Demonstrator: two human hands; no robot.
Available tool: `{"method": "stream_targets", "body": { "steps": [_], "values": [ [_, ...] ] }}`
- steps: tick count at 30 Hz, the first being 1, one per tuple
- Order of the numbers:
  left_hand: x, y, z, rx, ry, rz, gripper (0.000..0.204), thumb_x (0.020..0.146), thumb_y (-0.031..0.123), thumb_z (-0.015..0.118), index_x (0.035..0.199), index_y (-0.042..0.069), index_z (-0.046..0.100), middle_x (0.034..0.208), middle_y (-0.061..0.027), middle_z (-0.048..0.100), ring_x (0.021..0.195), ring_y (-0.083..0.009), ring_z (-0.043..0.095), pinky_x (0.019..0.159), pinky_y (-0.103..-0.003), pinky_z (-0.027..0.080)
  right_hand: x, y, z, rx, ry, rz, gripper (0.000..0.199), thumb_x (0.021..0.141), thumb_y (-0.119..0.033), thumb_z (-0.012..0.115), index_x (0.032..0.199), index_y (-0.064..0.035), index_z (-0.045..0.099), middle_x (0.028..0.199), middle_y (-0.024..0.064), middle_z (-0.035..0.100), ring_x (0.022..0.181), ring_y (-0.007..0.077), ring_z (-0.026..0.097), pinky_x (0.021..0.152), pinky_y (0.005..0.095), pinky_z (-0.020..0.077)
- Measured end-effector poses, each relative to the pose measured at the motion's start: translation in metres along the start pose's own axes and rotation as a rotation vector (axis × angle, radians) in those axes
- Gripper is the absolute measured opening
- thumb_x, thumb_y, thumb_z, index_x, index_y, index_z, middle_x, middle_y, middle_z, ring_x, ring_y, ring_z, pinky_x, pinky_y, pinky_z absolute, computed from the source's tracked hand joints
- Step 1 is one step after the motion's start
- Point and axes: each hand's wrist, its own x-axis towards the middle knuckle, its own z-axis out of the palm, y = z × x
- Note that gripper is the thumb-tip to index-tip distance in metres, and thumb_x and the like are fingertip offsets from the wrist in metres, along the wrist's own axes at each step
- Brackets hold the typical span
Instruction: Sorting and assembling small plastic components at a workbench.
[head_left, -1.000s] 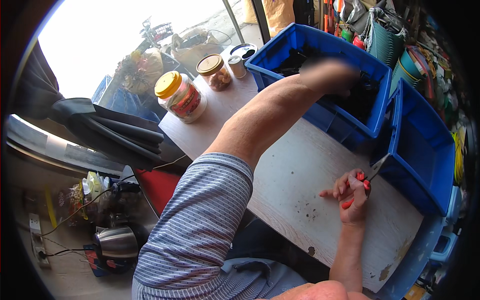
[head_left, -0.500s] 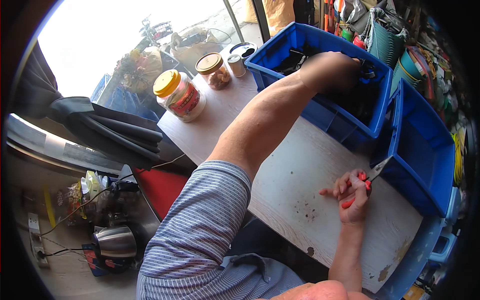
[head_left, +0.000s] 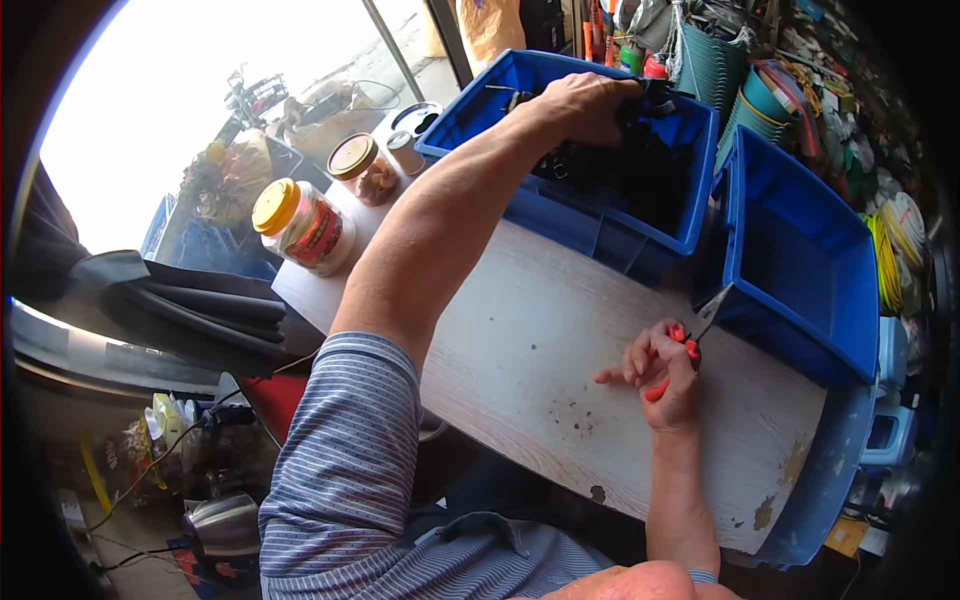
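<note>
Left hand (head_left: 585, 103) closed on black parts (head_left: 640, 165) inside blue plastic bin (head_left: 560, 215). Red-handled metal cutters (head_left: 690, 340) gripped by right hand (head_left: 665, 375) over white wooden tabletop (head_left: 530, 340).

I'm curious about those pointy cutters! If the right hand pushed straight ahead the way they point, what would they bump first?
Probably the near wall of the right-hand blue bin. The cutters in the right hand point up toward it, tip almost touching, though depth is unclear.

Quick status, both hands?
Left hand: in the blue bin, closed on dark parts.
Right hand: closed on red-handled cutters.
</note>
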Motion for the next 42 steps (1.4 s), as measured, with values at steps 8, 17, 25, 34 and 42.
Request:
{"method": "stream_targets", "body": {
  "steps": [8, 17, 25, 34, 42],
  "values": [
    [0.007, -0.004, -0.021, 0.007, -0.034, -0.013, 0.070, 0.069, 0.031, 0.079, 0.135, 0.025, 0.058, 0.109, -0.0123, 0.072, 0.108, -0.0343, 0.067, 0.091, -0.045, 0.054, 0.001, -0.001, -0.005, -0.054, -0.149, 0.040, 0.016, 0.092, -0.024, 0.053, 0.085, -0.0118, 0.046, 0.067, 0.0051, 0.047, 0.060, 0.0176, 0.050, 0.066, 0.0540, 0.0600],
    [0.008, -0.012, -0.051, 0.034, 0.066, 0.017, 0.073, 0.069, 0.025, 0.085, 0.136, 0.018, 0.058, 0.106, -0.0158, 0.073, 0.101, -0.0342, 0.071, 0.089, -0.044, 0.056, 0.001, 0.003, -0.007, -0.067, -0.143, 0.049, 0.013, 0.092, -0.021, 0.055, 0.088, -0.0103, 0.050, 0.066, 0.0038, 0.047, 0.062, 0.0160, 0.052, 0.068, 0.0532, 0.0603],
    [-0.006, -0.020, -0.069, -0.049, 0.103, 0.024, 0.073, 0.068, 0.032, 0.083, 0.136, 0.023, 0.058, 0.110, -0.0130, 0.072, 0.107, -0.0344, 0.068, 0.092, -0.045, 0.054, 0.001, 0.001, -0.002, 0.004, -0.118, 0.038, 0.012, 0.092, -0.020, 0.057, 0.088, -0.0101, 0.052, 0.067, 0.0038, 0.048, 0.061, 0.0163, 0.053, 0.069, 0.0521, 0.0604],
    [-0.053, -0.007, -0.088, -0.133, 0.199, 0.024, 0.069, 0.069, 0.026, 0.083, 0.133, 0.016, 0.059, 0.105, -0.0161, 0.073, 0.103, -0.0351, 0.070, 0.092, -0.043, 0.054, 0.002, 0.004, -0.009, 0.041, -0.113, 0.030, 0.013, 0.091, -0.021, 0.059, 0.091, -0.0090, 0.052, 0.066, 0.0035, 0.048, 0.061, 0.0165, 0.053, 0.067, 0.0513, 0.0606],
    [-0.110, 0.006, -0.093, -0.181, 0.362, 0.027, 0.061, 0.071, 0.020, 0.080, 0.128, 0.013, 0.060, 0.101, -0.0188, 0.071, 0.096, -0.0372, 0.070, 0.083, -0.044, 0.055, 0.001, 0.004, -0.010, 0.038, -0.128, 0.046, 0.015, 0.094, -0.026, 0.053, 0.092, -0.0118, 0.048, 0.065, 0.0038, 0.044, 0.058, 0.0170, 0.048, 0.067, 0.0549, 0.0601]
  ]
}}
